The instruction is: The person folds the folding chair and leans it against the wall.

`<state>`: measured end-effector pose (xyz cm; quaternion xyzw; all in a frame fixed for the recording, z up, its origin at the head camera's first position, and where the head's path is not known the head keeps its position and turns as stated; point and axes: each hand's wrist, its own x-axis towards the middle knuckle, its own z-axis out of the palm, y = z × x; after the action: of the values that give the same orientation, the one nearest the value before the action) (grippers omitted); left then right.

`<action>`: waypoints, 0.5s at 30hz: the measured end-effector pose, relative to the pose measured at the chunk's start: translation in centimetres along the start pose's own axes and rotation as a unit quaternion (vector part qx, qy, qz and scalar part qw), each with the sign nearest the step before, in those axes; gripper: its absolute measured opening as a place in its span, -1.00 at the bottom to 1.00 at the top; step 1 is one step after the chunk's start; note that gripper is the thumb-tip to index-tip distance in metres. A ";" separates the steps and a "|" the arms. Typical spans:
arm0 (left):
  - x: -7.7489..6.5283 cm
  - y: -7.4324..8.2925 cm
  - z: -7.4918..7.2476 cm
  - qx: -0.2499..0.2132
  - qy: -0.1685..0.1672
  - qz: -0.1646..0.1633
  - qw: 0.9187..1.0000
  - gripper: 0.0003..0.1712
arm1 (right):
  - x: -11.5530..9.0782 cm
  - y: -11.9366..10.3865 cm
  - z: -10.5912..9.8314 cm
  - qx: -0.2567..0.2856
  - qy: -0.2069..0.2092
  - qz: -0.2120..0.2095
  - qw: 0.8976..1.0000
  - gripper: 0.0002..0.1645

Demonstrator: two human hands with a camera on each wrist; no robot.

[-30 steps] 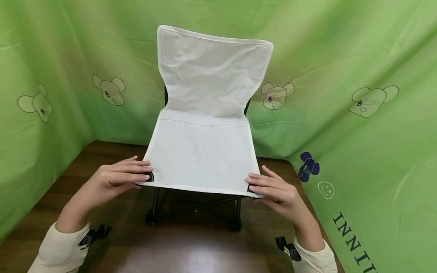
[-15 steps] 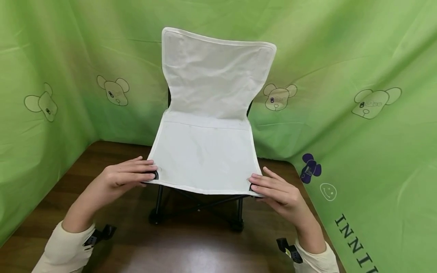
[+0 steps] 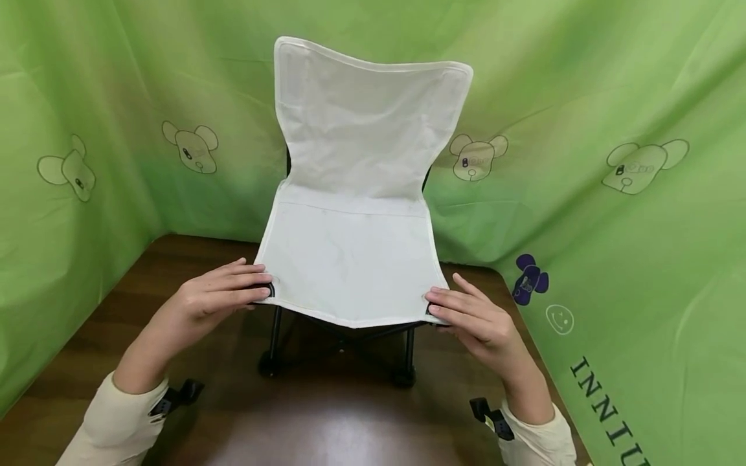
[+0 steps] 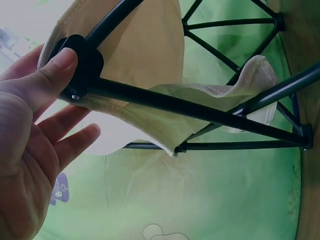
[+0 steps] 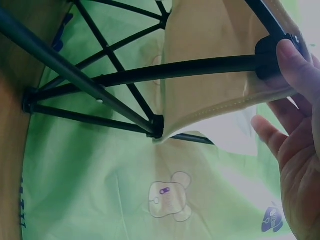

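Observation:
A white fabric folding chair (image 3: 352, 259) with a black tube frame stands unfolded on the wooden table, its backrest (image 3: 373, 116) at the far side. My left hand (image 3: 212, 294) pinches the seat's front left corner, fingers on top. Beneath it, the left wrist view has the thumb on a black corner joint (image 4: 87, 72). At the front right corner my right hand (image 3: 478, 320) grips in the same way, thumb against another black joint (image 5: 270, 57) in the right wrist view. Crossed black tubes (image 4: 200, 112) run below the seat. The front edge sags in the middle.
The brown wooden table (image 3: 326, 427) extends under the chair and toward me. Green curtains (image 3: 618, 259) with printed bear heads enclose it at the back and both sides. The chair's front feet (image 3: 403, 377) rest on the tabletop.
Both hands keep hold of the seat corners. These corners have come slightly closer together, and the fabric's front edge now dips more in the middle. The top of the backrest curves more.

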<state>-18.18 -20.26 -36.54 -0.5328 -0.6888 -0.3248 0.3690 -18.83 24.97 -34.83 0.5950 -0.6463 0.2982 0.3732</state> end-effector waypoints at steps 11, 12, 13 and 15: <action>1.0 0.6 0.6 0.056 0.027 0.014 0.998 -0.70 | 0.6 0.0 0.1 -0.028 0.002 0.016 0.999 -0.71; 1.0 0.6 0.6 0.060 0.027 0.014 0.998 -0.70 | 0.6 0.0 0.1 -0.028 0.001 0.016 0.999 -0.71; 1.1 0.7 0.6 0.063 0.026 0.014 0.998 -0.70 | 0.6 0.0 0.0 -0.028 0.000 0.017 0.999 -0.71; 1.3 0.8 0.7 0.069 0.027 0.016 0.997 -0.71 | 0.7 -0.1 0.0 -0.032 -0.003 0.018 0.999 -0.71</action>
<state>-17.75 -18.92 -35.75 -0.5082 -0.6909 -0.2845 0.4284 -18.78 24.60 -34.29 0.5723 -0.6672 0.2822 0.3843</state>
